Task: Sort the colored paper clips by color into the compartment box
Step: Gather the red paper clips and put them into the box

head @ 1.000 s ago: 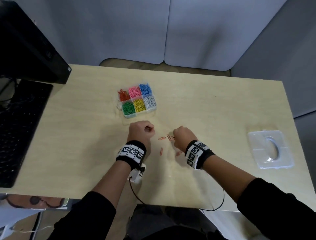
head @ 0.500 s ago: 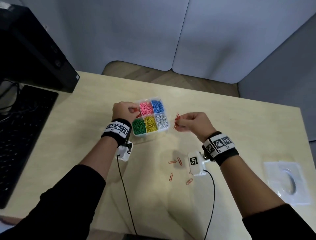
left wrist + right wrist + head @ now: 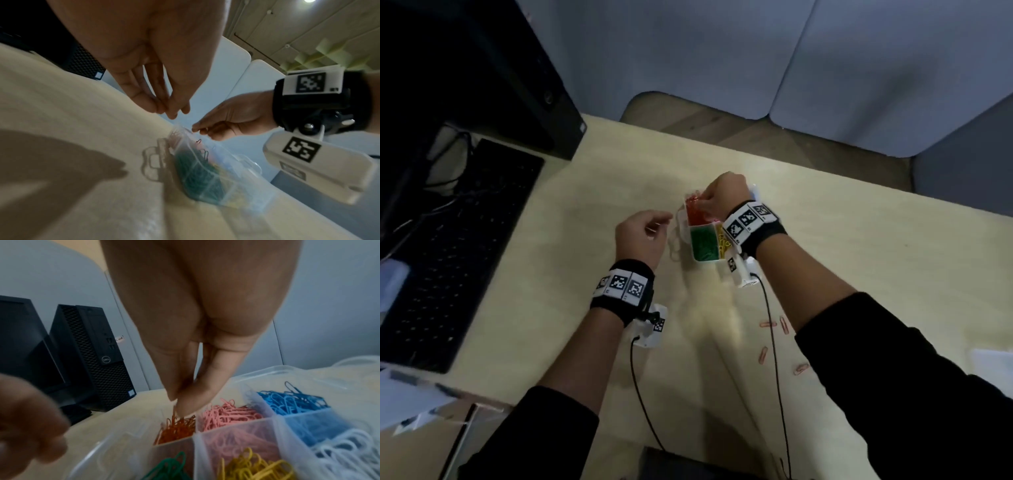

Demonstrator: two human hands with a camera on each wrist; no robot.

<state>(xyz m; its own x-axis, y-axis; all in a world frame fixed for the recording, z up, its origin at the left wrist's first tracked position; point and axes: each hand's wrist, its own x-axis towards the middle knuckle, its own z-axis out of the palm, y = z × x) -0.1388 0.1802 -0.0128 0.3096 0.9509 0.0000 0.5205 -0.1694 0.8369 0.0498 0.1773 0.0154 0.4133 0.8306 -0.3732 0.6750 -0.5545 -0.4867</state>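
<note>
The clear compartment box (image 3: 707, 261) holds sorted clips: orange (image 3: 693, 212), green (image 3: 705, 245) and yellow show in the head view, and the right wrist view also shows pink, blue and white. My right hand (image 3: 700, 205) is over the orange compartment (image 3: 176, 428). Its gathered fingertips (image 3: 185, 402) pinch an orange paper clip (image 3: 174, 415) standing just above the pile. My left hand (image 3: 662, 222) hovers left of the box (image 3: 205, 170), fingers hanging loosely with the tips close and nothing in them (image 3: 172, 112). Several orange clips (image 3: 767, 323) lie loose on the table nearer me.
A black keyboard (image 3: 458, 240) and a black computer tower (image 3: 482, 68) stand at the left of the table. The clear lid (image 3: 993, 363) lies at the right edge. Wrist-camera cables (image 3: 640, 394) trail toward me. Grey partition panels stand behind the table.
Both hands rose from the loose clips to the box. The left hand has drawn back left from the orange compartment, and the right hand has moved over it with its clip.
</note>
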